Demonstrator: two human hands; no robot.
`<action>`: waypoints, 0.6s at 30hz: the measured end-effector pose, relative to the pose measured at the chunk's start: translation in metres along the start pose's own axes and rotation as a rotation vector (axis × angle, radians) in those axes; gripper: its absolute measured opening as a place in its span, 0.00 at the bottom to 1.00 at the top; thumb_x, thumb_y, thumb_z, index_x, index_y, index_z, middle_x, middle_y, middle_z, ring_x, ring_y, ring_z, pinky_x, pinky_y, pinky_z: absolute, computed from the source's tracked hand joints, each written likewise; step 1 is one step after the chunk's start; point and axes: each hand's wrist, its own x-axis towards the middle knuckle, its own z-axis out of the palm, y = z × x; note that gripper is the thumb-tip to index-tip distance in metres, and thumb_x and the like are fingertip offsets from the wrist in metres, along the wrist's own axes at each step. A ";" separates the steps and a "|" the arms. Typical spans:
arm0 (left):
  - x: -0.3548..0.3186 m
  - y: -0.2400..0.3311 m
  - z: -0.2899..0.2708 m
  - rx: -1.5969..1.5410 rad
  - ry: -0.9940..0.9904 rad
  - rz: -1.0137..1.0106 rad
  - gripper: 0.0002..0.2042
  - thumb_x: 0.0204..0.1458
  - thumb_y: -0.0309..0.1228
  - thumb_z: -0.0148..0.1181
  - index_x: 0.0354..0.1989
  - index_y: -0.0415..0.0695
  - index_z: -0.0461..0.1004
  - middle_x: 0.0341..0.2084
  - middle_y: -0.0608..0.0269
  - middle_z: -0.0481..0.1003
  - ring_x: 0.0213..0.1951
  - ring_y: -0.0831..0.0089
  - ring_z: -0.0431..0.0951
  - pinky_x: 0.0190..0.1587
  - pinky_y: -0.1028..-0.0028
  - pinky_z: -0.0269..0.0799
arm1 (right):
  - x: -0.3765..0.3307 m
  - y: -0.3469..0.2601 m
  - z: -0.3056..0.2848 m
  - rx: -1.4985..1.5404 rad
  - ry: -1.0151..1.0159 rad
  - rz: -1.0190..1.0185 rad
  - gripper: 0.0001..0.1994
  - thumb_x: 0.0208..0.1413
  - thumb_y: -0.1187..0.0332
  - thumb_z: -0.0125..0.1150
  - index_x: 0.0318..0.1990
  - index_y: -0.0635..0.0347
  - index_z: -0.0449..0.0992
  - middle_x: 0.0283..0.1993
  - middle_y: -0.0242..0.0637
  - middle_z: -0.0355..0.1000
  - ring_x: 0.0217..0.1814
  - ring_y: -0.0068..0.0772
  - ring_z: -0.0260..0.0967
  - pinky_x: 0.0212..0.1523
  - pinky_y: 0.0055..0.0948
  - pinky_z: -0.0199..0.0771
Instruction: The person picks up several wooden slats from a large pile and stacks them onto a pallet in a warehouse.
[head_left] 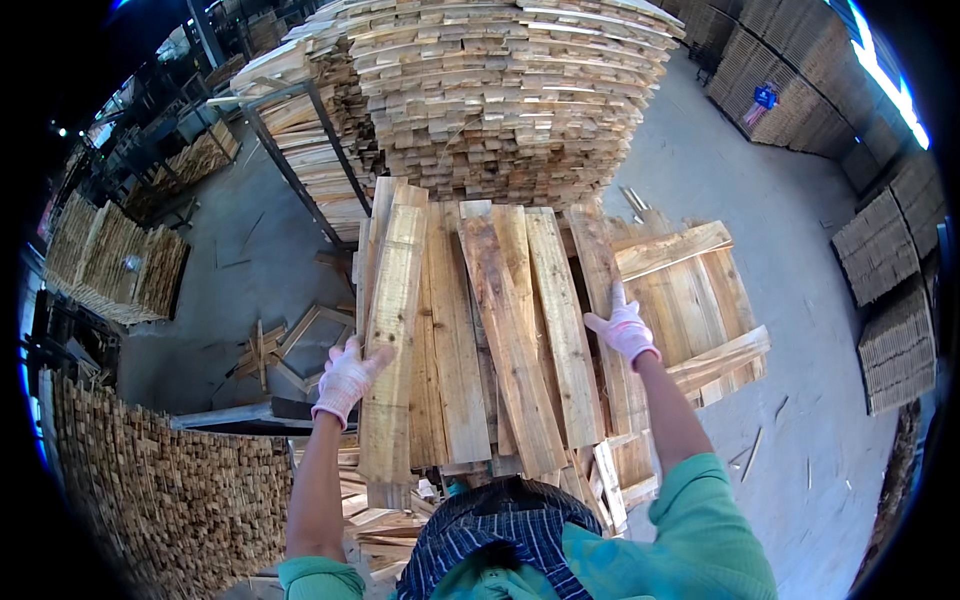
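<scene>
Several rough wooden planks lie lengthwise side by side before me. My left hand (345, 380), in a pale glove, grips the left edge of a light knotty plank (393, 330); its thumb lies over the top, and some of its fingers are hidden at the edge. My right hand (627, 330), gloved too, rests on a plank (595, 245) at the right of the row, index finger stretched along the wood and thumb spread to the left. Between the hands, a brown-stained plank (505, 320) lies slanted over others, beside a paler plank (563, 320).
A tall stack of boards (500, 110) stands just beyond, with a dark metal frame (310, 160) at its left. Right of the planks is a wooden panel with crosspieces (685, 310). Scrap wood (285, 345) litters the floor at left. More stacked wood (170, 490) stands at lower left.
</scene>
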 end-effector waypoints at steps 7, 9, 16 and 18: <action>-0.015 -0.011 0.017 -0.804 -0.196 0.119 0.43 0.61 0.48 0.62 0.77 0.52 0.42 0.65 0.55 0.66 0.63 0.64 0.67 0.65 0.69 0.60 | 0.004 -0.025 0.000 0.098 -0.007 -0.059 0.55 0.52 0.34 0.62 0.79 0.43 0.37 0.75 0.75 0.42 0.76 0.70 0.49 0.72 0.50 0.57; -0.020 -0.012 0.016 -0.791 -0.201 0.094 0.44 0.60 0.50 0.62 0.78 0.53 0.41 0.66 0.55 0.65 0.63 0.64 0.66 0.65 0.69 0.60 | -0.003 -0.039 0.003 0.022 0.013 -0.014 0.54 0.52 0.36 0.64 0.79 0.39 0.38 0.75 0.75 0.42 0.73 0.72 0.54 0.70 0.51 0.62; -0.029 0.001 0.018 -0.673 -0.220 0.046 0.48 0.58 0.58 0.60 0.79 0.55 0.37 0.67 0.54 0.64 0.65 0.63 0.65 0.67 0.68 0.58 | 0.019 -0.032 -0.003 -0.018 0.050 -0.066 0.51 0.53 0.39 0.65 0.78 0.38 0.40 0.74 0.74 0.43 0.72 0.71 0.56 0.69 0.52 0.64; -0.027 -0.008 0.032 -0.719 -0.225 0.070 0.48 0.58 0.57 0.61 0.78 0.55 0.38 0.67 0.54 0.64 0.66 0.64 0.64 0.67 0.68 0.57 | 0.020 -0.024 0.000 0.006 0.029 -0.077 0.50 0.53 0.39 0.64 0.78 0.38 0.41 0.73 0.72 0.48 0.71 0.69 0.59 0.68 0.51 0.66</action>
